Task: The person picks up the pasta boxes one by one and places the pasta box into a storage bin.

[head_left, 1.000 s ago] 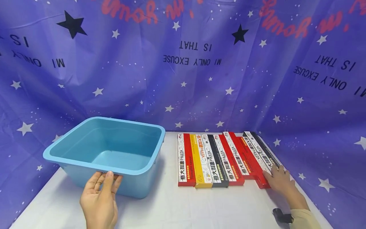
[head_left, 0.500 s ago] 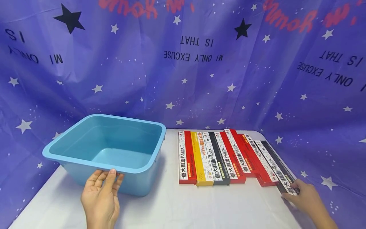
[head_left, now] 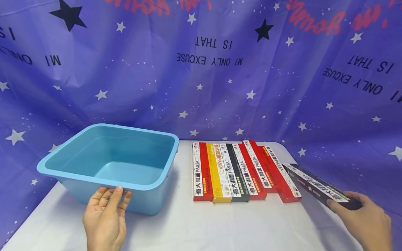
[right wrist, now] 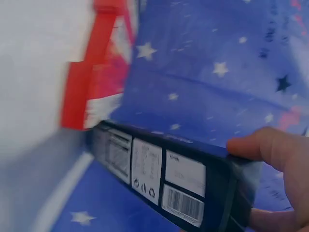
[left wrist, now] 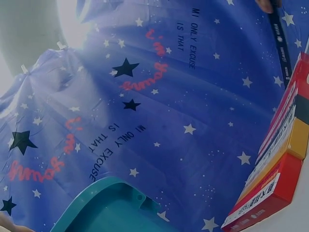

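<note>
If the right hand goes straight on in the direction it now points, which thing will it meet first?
Likely the rightmost red box, touched by the far end of the black box the right hand holds; depth is unclear, so it might pass over.

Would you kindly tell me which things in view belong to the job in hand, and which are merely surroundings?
Probably in the job:
black pasta box, held by the right hand
blue basin, rim gripped by the left hand
row of pasta boxes

Surroundings:
white tabletop
purple star-print curtain
</note>
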The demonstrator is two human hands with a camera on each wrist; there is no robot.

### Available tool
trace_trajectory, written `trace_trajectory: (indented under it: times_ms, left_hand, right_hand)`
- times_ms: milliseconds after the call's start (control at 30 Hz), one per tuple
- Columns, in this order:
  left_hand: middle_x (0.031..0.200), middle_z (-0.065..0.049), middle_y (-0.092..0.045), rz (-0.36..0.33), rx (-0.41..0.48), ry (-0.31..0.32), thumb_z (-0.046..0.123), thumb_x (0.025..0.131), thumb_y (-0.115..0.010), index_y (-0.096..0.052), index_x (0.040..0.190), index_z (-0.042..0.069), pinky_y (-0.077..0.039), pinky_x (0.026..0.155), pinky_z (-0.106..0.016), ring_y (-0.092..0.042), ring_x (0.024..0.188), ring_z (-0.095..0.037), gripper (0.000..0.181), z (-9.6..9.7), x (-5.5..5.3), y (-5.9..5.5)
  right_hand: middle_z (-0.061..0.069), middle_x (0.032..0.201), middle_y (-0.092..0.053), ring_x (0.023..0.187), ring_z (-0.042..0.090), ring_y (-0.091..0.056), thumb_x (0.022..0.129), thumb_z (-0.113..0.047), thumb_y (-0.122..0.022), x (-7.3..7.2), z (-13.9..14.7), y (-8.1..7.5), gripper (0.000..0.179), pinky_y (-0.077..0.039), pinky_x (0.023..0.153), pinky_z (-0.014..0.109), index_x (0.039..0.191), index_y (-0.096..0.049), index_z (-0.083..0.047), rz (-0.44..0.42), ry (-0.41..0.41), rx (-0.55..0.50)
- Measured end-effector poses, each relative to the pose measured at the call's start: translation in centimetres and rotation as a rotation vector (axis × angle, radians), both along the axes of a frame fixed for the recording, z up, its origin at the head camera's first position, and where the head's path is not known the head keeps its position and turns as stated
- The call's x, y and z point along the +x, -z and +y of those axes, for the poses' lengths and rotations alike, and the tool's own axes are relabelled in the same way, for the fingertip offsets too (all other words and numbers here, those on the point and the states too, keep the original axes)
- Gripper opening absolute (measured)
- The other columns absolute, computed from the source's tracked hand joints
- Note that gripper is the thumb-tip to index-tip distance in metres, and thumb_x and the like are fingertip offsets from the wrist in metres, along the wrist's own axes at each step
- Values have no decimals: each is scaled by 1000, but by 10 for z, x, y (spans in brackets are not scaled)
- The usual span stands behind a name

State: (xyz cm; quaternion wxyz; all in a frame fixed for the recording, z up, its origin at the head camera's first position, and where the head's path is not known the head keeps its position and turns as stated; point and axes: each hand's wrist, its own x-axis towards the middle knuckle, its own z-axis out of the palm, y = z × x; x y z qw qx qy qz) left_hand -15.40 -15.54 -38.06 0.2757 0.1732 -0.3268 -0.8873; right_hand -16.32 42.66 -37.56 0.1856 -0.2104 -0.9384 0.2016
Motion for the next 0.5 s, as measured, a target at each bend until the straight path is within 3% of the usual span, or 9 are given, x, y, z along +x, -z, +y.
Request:
trace_trajectory:
  times_ms: [67,167,200,267,400,500]
  left_hand:
    - [97,-6,-51,-4,7,3,-7,85,-70,-37,117,4,-60,82,-34,-59,92,-18,47,-2,2,-1]
    - [98,-6,-51,-10,2,1,-7,85,-70,-37,118,4,-59,83,-34,-59,93,-19,47,-4,4,-1]
    - [98,-6,-51,-10,6,-1,-7,85,-70,-38,118,4,-59,83,-34,-59,92,-19,47,-4,4,-1]
    - [98,-6,-51,-13,11,0,-7,85,-70,-38,117,4,-59,82,-34,-59,92,-19,47,-5,5,-1]
    - [99,-7,-51,-14,10,23,-7,85,-69,-38,117,4,-59,83,-34,-59,92,-18,46,-4,4,-2]
    - [103,-8,-50,-16,-5,55,-6,86,-69,-38,119,4,-58,85,-34,-57,95,-18,46,-3,2,-3]
  right_hand:
    - [39,118,-55,104,60,-43,77,-51,-78,-2,-12,-15,77,-22,98,69,129,-56,2,76,13,-8]
    - [36,117,-58,104,57,-45,73,-41,-83,-6,-31,-34,71,-22,98,67,127,-60,-1,198,-24,17]
    - [33,118,-59,104,53,-47,71,-38,-85,-8,-38,-39,69,-25,98,65,126,-63,-3,242,-33,21]
    - [26,116,-64,95,34,-57,66,-33,-89,-13,-53,-49,65,-26,100,59,123,-66,-8,324,-56,10]
    - [-10,105,-69,70,-5,-54,61,-28,-93,-26,-83,-70,61,-36,84,27,117,-72,-23,461,-87,-61]
    - [-21,102,-65,67,-12,-57,62,-19,-93,-35,-109,-88,57,-38,71,5,115,-73,-25,529,-176,-150]
